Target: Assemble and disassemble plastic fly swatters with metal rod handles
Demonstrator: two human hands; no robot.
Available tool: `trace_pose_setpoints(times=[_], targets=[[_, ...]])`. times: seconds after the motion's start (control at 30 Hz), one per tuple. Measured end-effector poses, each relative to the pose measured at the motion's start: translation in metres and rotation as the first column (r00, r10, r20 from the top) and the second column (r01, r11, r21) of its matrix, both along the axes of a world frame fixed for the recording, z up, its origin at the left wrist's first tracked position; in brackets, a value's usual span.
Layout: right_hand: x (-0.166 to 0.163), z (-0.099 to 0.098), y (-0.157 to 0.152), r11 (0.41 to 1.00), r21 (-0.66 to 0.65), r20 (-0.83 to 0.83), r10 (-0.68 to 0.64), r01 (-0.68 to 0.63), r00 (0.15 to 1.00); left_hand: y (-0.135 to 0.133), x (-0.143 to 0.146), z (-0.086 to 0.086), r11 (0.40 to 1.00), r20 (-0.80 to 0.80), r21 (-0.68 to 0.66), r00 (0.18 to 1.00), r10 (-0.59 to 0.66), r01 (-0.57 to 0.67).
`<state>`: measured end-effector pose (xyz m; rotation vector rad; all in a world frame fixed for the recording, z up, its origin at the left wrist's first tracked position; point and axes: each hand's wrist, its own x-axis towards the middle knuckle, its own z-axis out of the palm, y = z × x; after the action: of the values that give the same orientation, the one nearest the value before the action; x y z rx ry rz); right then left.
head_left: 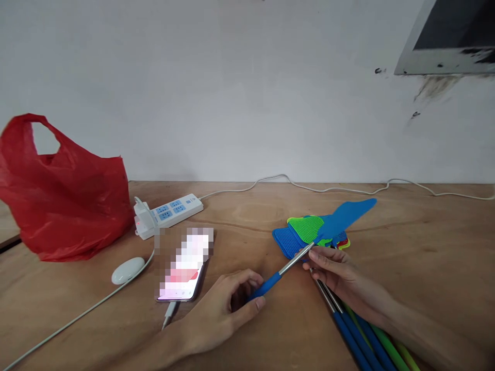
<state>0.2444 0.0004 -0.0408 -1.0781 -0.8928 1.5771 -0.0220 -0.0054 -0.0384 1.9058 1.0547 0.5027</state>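
A blue fly swatter (340, 219) with a metal shaft and a blue grip is held slanted just above the wooden table (247, 216). My left hand (228, 309) is closed around the blue grip end. My right hand (332, 270) pinches the metal shaft near the swatter head. Beneath it lies a pile of other fly swatters (305, 232) with blue, green, yellow and red mesh heads. Their blue and green handles (367, 340) run toward the lower right under my right forearm.
A phone (183, 268) lies screen-up with a cable plugged in, left of my left hand. A white power strip (168, 212), a white oval device (127, 270) and a red plastic bag (64, 193) sit at the left. A white cord (348, 188) runs along the wall.
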Motion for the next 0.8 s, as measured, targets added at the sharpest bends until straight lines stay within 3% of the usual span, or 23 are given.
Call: trace_pose_setpoints(times=[0.2, 0.37, 0.53, 0.8], targets=[[-0.0057, 0.0057, -0.0055, 0.999, 0.013, 0.004, 0.049, -0.049, 0.999, -0.0031, 0.0055, 0.0006, 0.994, -0.052, 0.104, 0.998, -0.018, 0.024], [-0.0059, 0.0032, -0.007, 0.997, 0.0, 0.045, 0.076, -0.076, 0.996, -0.0036, 0.0048, 0.0036, 0.995, -0.069, 0.088, 0.997, -0.038, 0.044], [-0.0058, 0.0017, -0.0075, 0.986, 0.082, 0.147, 0.135, -0.148, 0.98, -0.0044, 0.0025, 0.0025, 0.997, -0.098, 0.065, 0.995, -0.036, 0.042], [-0.0077, 0.0005, -0.0093, 0.986, 0.091, 0.177, 0.124, -0.141, 0.976, -0.0064, 0.0015, 0.003, 0.998, -0.106, 0.057, 0.994, -0.033, 0.039]])
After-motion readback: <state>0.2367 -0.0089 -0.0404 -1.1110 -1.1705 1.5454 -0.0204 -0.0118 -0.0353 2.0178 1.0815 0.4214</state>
